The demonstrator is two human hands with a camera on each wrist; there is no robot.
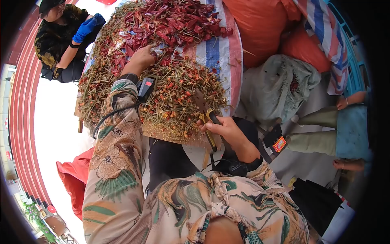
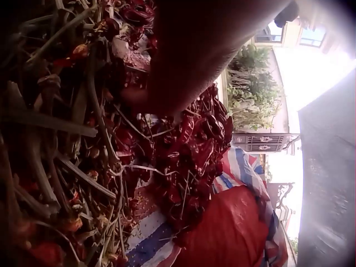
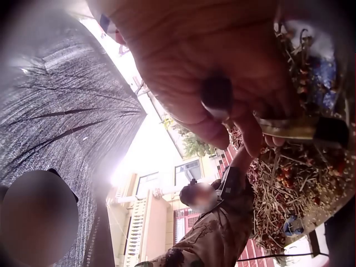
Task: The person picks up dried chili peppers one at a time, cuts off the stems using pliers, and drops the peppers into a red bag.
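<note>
My left hand [image 1: 142,57] reaches forward into a heap of dried red chillies [image 1: 170,20], its fingertips buried among them. The left wrist view shows that hand [image 2: 183,55] dark and close over the chillies [image 2: 189,161], and whether it grips one is hidden. Near my lap, my right hand [image 1: 223,128] grips yellow-handled scissors [image 1: 206,116] with the blades pointing up over a mound of cut green stems [image 1: 174,97]. In the right wrist view the fingers [image 3: 250,130] curl round the scissors handle [image 3: 295,129].
The heaps lie on a striped tarp [image 1: 221,49] over a board. Another person in blue gloves [image 1: 83,28] sits at the far left. Orange sacks [image 1: 264,24] and a grey-green bag [image 1: 276,85] stand to the right, beside someone's legs [image 1: 321,130].
</note>
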